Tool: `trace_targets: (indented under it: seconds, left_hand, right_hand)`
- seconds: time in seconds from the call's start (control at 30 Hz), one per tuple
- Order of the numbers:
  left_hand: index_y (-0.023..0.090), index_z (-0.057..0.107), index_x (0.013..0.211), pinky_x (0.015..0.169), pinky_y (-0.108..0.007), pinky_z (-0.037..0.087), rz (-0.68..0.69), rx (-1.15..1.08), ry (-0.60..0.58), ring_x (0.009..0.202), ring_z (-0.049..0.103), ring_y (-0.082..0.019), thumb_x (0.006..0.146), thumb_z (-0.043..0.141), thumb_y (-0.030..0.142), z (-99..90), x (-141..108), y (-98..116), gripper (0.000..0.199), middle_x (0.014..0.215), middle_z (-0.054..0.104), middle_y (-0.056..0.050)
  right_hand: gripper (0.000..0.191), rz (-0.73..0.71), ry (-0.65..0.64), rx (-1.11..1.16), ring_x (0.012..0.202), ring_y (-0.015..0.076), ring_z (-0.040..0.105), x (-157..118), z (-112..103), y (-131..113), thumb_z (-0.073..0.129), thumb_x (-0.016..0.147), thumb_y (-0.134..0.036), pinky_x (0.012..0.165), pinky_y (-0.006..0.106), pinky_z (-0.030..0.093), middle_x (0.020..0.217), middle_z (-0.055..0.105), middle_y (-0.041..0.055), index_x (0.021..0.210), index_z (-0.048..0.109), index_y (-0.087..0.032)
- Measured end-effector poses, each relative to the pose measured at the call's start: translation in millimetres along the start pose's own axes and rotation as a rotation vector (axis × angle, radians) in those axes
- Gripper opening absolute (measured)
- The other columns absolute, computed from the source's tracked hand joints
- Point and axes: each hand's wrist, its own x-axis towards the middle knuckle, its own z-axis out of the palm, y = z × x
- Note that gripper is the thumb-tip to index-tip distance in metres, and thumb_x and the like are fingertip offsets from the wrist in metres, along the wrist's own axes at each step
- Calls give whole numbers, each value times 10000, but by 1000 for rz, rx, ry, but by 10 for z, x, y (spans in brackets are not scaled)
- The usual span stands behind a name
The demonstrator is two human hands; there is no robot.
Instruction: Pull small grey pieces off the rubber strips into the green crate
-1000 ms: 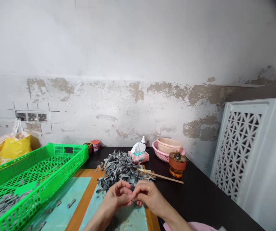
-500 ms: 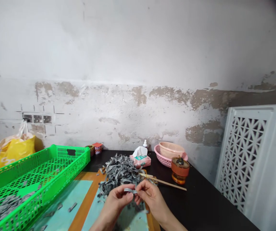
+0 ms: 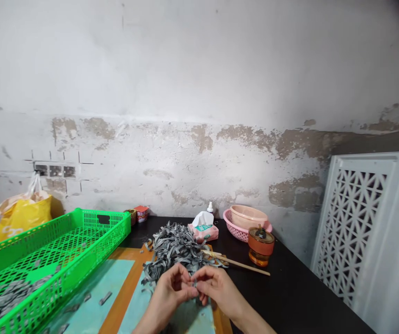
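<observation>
My left hand (image 3: 174,290) and my right hand (image 3: 215,287) meet fingertip to fingertip above the light-blue mat (image 3: 129,320). Both are closed in a pinch on a small grey strip (image 3: 194,284), mostly covered by the fingers. Just beyond them rises a tangled heap of grey strips (image 3: 174,243). A wooden stick (image 3: 244,266) with a pale tip lies to the right of the heap. Several short folded grey pieces, one of them a loose piece (image 3: 105,298), rest on the mat to the left.
A green plastic crate (image 3: 116,232) holding many grey pieces (image 3: 8,297) stands on the left. Behind the heap are a tissue box (image 3: 204,232) and a white-capped bottle (image 3: 210,208). Pink basins (image 3: 248,215) and an amber jar (image 3: 261,246) stand right on the black table (image 3: 310,301).
My hands have drawn closer together, and the grey strip, earlier visible as a loop between them, is now mostly hidden by my fingers. The things around them have stayed put.
</observation>
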Motion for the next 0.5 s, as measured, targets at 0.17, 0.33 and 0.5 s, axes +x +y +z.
trace_targets:
  seconds: [0.17,0.33,0.5]
  left_hand:
    - [133,685,678,581,-222,418,-28,54,-34,569,620,-137,541,867,257,-14,-12,22,259,589,709,-10]
    - [137,731,644,646,-268,465,-14,16,-49,631,643,-167,528,869,259,-47,-16,53,217,681,725,-33]
    - [149,759,664,659,-265,470,16,69,-23,685,628,-172,502,878,264,-48,-20,56,231,737,701,-34]
  right_hand:
    - [338,10,-13,122,443,83,518,-15,-22,-4,829,589,-383,489,213,415,523,597,-27,704,632,-133]
    - [303,71,-95,240,547,118,602,-63,-27,-49,801,651,-349,557,238,456,601,642,3,752,616,-131]
    - [286,168,-37,240,536,122,619,-72,-31,-75,822,600,-271,571,240,460,584,674,31,728,619,-115]
